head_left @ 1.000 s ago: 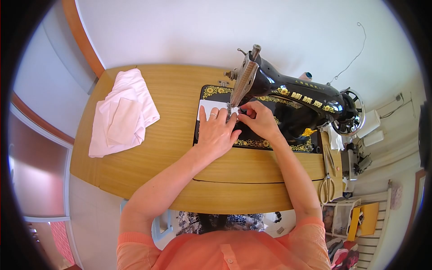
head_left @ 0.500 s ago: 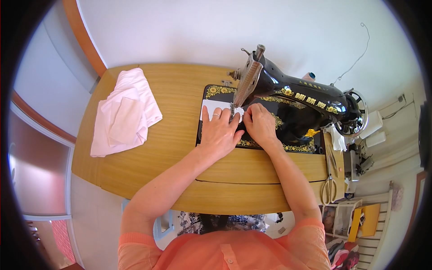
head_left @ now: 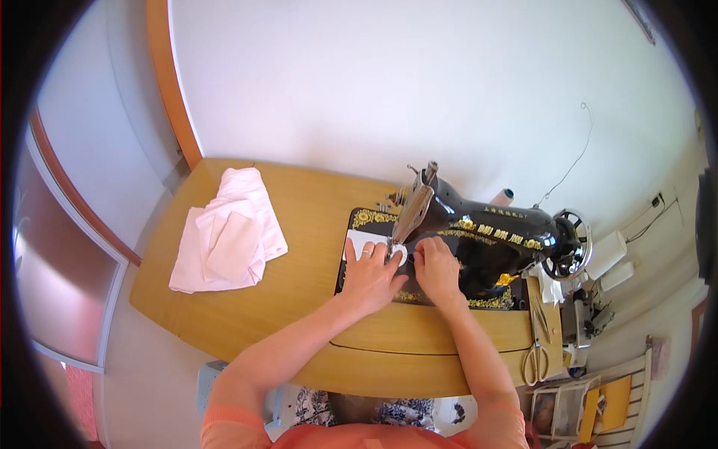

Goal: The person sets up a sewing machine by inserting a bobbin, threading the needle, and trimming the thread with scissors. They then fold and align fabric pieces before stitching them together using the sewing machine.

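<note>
A black sewing machine (head_left: 497, 224) with gold lettering stands at the right of the wooden table. Beneath its needle area lies a white flat piece (head_left: 359, 240), cloth or paper, with a rounded end (head_left: 402, 255) showing right of the presser foot. My left hand (head_left: 372, 278) rests flat on this piece, fingers spread, a ring on one of them. Just right of the rounded end, my right hand (head_left: 439, 273) has its fingers curled and thumb pressed to them. Whatever those fingertips may hold is hidden.
Folded pale pink cloth (head_left: 228, 239) lies on the left of the wooden table (head_left: 299, 224). Scissors (head_left: 535, 359) sit by the right edge, beside a white cloth (head_left: 550, 286). A thread spool (head_left: 503, 197) stands behind the machine, near the handwheel (head_left: 570, 243).
The camera view has tilted up, so table and machine appear lower. My right hand has drawn slightly away from the white piece's rounded end; my left hand stays flat on it.
</note>
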`<state>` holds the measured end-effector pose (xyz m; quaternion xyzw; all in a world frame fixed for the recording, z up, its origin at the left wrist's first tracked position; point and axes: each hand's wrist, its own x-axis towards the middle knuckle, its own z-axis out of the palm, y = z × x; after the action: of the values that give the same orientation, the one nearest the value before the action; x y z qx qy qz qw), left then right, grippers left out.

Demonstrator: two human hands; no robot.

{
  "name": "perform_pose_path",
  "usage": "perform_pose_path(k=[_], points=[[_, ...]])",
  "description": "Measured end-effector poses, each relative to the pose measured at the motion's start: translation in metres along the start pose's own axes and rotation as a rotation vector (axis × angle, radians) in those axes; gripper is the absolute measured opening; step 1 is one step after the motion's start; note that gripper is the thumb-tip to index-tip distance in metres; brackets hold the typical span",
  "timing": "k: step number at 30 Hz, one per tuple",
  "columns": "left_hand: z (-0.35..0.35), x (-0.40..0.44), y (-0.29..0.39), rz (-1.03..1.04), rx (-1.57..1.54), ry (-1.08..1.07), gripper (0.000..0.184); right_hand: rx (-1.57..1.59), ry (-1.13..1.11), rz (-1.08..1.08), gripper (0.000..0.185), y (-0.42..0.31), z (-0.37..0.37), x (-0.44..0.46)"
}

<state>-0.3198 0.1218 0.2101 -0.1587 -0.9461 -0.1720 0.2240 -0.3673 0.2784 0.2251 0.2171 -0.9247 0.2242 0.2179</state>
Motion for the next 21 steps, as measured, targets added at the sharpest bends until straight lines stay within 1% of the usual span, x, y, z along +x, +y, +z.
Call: perform_pose_path(k=[1, 4, 5, 8, 9, 10, 11, 12, 14, 15, 16, 17, 18, 19, 21], points=[[0.0, 0.001, 0.001, -0.006, -0.002, 0.011, 0.043, -0.006, 0.026, -0.024, 0.017, -0.003, -0.004, -0.001], [0.001, 0.005, 0.002, -0.019, -0.034, -0.004, 0.044, 0.074, 0.087, -0.175, 0.017, -0.009, -0.006, 0.0], [0.003, 0.006, 0.002, -0.018, -0.042, -0.011, 0.044, 0.168, 0.017, -0.148, 0.02, -0.008, -0.004, -0.002], [0.011, 0.004, -0.001, -0.041, -0.024, -0.024, 0.042, 0.169, -0.173, -0.163, 0.022, 0.01, 0.012, 0.0], [0.012, 0.003, -0.002, -0.045, -0.037, -0.024, 0.041, 0.086, -0.143, -0.171, 0.024, 0.023, 0.016, -0.002], [0.011, 0.001, -0.005, -0.003, -0.11, 0.019, 0.04, -0.001, -0.107, -0.175, 0.027, 0.035, 0.02, -0.003], [0.001, -0.002, -0.007, 0.025, -0.129, -0.021, 0.041, -0.14, -0.001, -0.044, 0.032, 0.039, 0.024, -0.009], [-0.004, -0.003, -0.009, 0.039, -0.147, -0.011, 0.034, -0.294, 0.116, 0.104, 0.037, 0.038, 0.023, -0.016], [-0.002, -0.005, -0.017, 0.029, -0.249, 0.01, 0.021, -0.271, 0.074, 0.05, 0.043, 0.03, 0.02, -0.018], [-0.009, -0.004, -0.02, 0.075, -0.269, 0.065, 0.015, -0.283, 0.064, 0.058, 0.047, 0.029, 0.011, -0.025], [-0.016, -0.002, -0.021, 0.017, -0.24, 0.012, 0.016, -0.266, -0.009, 0.024, 0.046, 0.016, 0.005, -0.038], [-0.025, -0.003, -0.018, 0.043, -0.339, 0.172, 0.016, -0.097, -0.256, -0.148, 0.039, 0.002, -0.017, -0.046], [-0.031, 0.0, -0.015, 0.0, -0.38, 0.182, 0.014, 0.07, -0.281, -0.288, 0.029, -0.013, -0.028, -0.059], [-0.036, 0.005, -0.015, 0.071, -0.335, 0.274, 0.016, 0.448, -0.564, -0.382, 0.025, -0.029, -0.061, -0.059], [-0.041, 0.011, -0.012, 0.103, -0.379, 0.283, 0.012, 0.929, -1.202, -0.119, 0.024, -0.031, -0.095, -0.068]])
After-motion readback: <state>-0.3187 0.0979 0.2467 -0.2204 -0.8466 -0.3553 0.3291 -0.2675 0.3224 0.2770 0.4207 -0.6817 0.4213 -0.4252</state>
